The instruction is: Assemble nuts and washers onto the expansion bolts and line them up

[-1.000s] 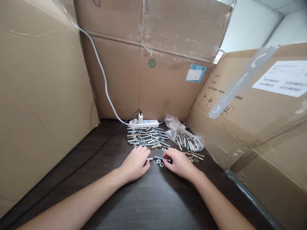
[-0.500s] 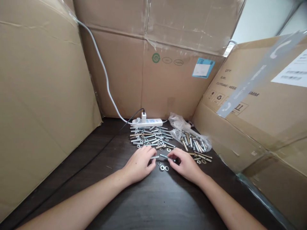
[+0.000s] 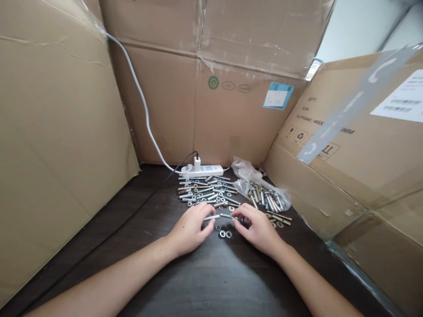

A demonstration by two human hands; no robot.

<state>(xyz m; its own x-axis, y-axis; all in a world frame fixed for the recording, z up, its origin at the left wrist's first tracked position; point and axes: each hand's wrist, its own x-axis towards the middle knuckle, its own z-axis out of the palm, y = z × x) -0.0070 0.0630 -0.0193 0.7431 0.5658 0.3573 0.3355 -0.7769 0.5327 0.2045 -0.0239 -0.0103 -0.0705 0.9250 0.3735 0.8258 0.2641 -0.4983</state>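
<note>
My left hand point(image 3: 193, 226) is closed on a smooth silvery metal sleeve point(image 3: 213, 217), whose end sticks out past the fingertips toward the right. Facing it across a small gap is a threaded bolt point(image 3: 225, 215) in my right hand point(image 3: 253, 224); the fingers hide its far end. The two pieces lie almost in line and do not touch. Just below them on the dark table rest a hex nut point(image 3: 222, 234), a flat washer point(image 3: 229, 234) and a thinner ring point(image 3: 218, 227).
Beyond my hands lie rows of bolts, sleeves, nuts and washers point(image 3: 206, 190). A power strip point(image 3: 211, 170) stands behind them. To the right are a plastic bag of bolts point(image 3: 269, 196) and brass-coloured pieces point(image 3: 279, 218). Cardboard boxes point(image 3: 231, 119) wall in the table; a black cable point(image 3: 109, 237) crosses its left side.
The bolt in my right hand has turned slightly, and its far end is now more covered by the fingers. Both hands stay nearly in place; the whole view has shifted slightly.
</note>
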